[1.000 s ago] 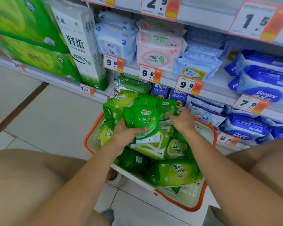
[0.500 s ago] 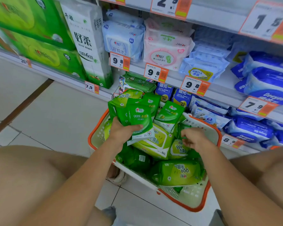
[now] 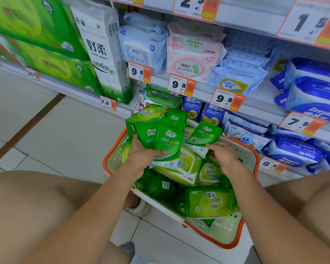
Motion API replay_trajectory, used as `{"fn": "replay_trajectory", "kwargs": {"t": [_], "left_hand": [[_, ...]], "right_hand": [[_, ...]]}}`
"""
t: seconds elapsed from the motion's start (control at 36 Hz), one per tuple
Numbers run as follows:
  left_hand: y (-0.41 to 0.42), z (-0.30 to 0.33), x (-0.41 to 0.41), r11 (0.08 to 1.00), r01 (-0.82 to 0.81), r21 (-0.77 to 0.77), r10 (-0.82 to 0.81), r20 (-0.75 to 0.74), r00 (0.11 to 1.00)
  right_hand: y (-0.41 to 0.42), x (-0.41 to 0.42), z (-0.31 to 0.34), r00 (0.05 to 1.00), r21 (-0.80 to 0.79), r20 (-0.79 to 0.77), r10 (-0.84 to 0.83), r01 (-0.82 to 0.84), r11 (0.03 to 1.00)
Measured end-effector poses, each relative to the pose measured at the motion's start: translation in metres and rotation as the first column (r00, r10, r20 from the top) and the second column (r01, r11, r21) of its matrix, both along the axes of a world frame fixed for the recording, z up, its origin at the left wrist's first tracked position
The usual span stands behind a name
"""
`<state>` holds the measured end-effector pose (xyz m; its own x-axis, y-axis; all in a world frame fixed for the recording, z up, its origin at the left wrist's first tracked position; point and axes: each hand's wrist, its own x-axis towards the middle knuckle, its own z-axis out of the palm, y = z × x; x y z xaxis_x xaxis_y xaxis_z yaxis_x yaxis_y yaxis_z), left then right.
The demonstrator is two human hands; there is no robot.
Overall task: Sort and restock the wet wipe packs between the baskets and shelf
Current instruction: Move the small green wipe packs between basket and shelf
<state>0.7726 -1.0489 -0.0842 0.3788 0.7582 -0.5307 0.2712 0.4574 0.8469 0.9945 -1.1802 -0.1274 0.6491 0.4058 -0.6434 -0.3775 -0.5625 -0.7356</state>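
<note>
An orange-rimmed cream basket (image 3: 255,157) sits on the floor between my knees, full of green wet wipe packs. My left hand (image 3: 141,159) is shut on a fan of several small green "999" packs (image 3: 166,141), held upright over the basket's left side. My right hand (image 3: 224,159) is over the basket's middle, its fingers curled on the lower edge of another small green pack (image 3: 205,133) that leans on the far rim. Large green 80-count packs (image 3: 206,202) lie below both hands.
The shelf (image 3: 202,90) behind the basket holds blue, pink and white wipe packs, with orange price tags along its edges. A green pack (image 3: 160,97) and blue packs (image 3: 191,107) sit on the lowest level. Tissue bundles (image 3: 103,54) stand on the left. My knees flank the basket.
My right hand left the packs in my left hand, dipped into the basket, then came up to the small pack leaning at the far rim. My left hand kept its packs.
</note>
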Motion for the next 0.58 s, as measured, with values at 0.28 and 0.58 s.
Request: {"fn": "replay_trajectory", "kwargs": {"t": [0.28,0.58], "left_hand": [[0.007,-0.002,0.01,0.996,-0.062,-0.065,0.064,0.025,0.998],[0.001,0.01,0.011,0.993,-0.033,-0.117,0.052,0.161,0.986]], "right_hand": [[-0.012,0.011,0.017,0.996,0.023,-0.09,-0.007,0.009,1.0],[-0.004,-0.026,0.081,0.873,0.519,-0.341,0.35,-0.136,0.844]]}}
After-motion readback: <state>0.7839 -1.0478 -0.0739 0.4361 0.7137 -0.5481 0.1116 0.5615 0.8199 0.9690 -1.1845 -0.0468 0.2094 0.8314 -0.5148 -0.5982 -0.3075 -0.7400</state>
